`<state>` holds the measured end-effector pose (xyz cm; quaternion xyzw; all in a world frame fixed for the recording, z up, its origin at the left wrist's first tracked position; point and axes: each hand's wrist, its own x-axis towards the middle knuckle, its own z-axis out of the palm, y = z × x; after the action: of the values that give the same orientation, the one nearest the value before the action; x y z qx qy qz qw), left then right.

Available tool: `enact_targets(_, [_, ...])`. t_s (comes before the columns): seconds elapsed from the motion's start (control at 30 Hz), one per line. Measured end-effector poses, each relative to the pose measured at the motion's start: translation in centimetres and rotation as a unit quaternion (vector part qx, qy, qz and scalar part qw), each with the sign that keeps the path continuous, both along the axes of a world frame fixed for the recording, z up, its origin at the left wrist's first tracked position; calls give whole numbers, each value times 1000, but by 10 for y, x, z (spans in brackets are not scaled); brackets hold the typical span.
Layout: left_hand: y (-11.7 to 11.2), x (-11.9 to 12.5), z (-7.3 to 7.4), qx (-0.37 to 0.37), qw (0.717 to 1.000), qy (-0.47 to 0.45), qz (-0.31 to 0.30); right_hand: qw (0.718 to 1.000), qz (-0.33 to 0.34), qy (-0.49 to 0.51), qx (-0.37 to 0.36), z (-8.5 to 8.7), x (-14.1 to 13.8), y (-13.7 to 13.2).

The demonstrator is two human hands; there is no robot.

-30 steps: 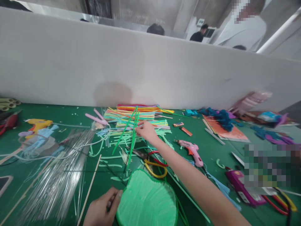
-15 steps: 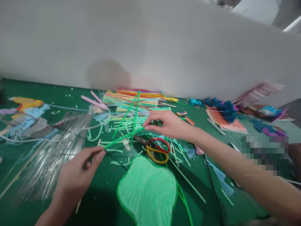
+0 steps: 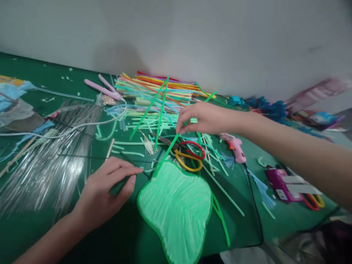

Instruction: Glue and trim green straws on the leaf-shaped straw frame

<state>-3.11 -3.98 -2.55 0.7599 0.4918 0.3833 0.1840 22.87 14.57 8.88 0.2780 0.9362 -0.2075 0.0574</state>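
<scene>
Pinched between my right hand's (image 3: 199, 118) thumb and index finger is a bright green pipe cleaner (image 3: 171, 148), slanting down to the top edge of a light green, leaf-shaped fuzzy piece (image 3: 176, 209) with a darker green border. My left hand (image 3: 110, 187) is just left of that piece, thumb and index finger apart, with nothing visible between them. Scissors (image 3: 188, 167) with one red and one yellow handle loop lie below my right hand. A bent green pipe cleaner (image 3: 162, 110) stands out beyond them, and more green stems (image 3: 221, 216) trail along the piece's right side.
Multicoloured pipe cleaners (image 3: 156, 88) are piled by the wall. A pink curling-iron-like tool (image 3: 103, 88) lies left of them, its cord crossing a bundle of clear strips (image 3: 60, 157). On the right are a pink glue gun (image 3: 233, 146) and a purple box (image 3: 283, 185).
My left hand has let go of the green pipe cleaner and moved right, towards the leaf-shaped piece. My right hand still pinches the stem, which now slopes more steeply. The camera view has shifted.
</scene>
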Motion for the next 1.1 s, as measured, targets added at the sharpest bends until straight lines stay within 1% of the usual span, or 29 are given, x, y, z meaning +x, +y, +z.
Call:
enact_targets(0.1, [-3,-1,0,43,998,40,-38,1000,1,-10,-16,-2,-1,2])
enact_targets(0.2, [-5,-1,-3,99,992,63,-50,999,-1,-19,-27,-14,-4,5])
enact_targets(0.27, [-6,-1,-5,122,989,75,-48,999,4,-21,-36,-23,-5,9])
enact_targets(0.4, [-8,0,-11,98,990,82,-51,998,8,-27,-54,-33,-5,15])
enact_targets(0.57, [-9,5,-16,83,989,94,-76,997,6,-28,-71,-33,-6,16])
enact_targets(0.67, [-10,6,-15,79,989,91,-88,997,-1,-38,-70,-34,-8,16])
enact_targets(0.87, [-10,9,-12,85,987,98,-92,997,-2,-50,-64,-35,-6,18])
enact_targets(1.1, [-7,12,-13,85,985,111,-97,996,-4,-66,-58,-36,-9,17])
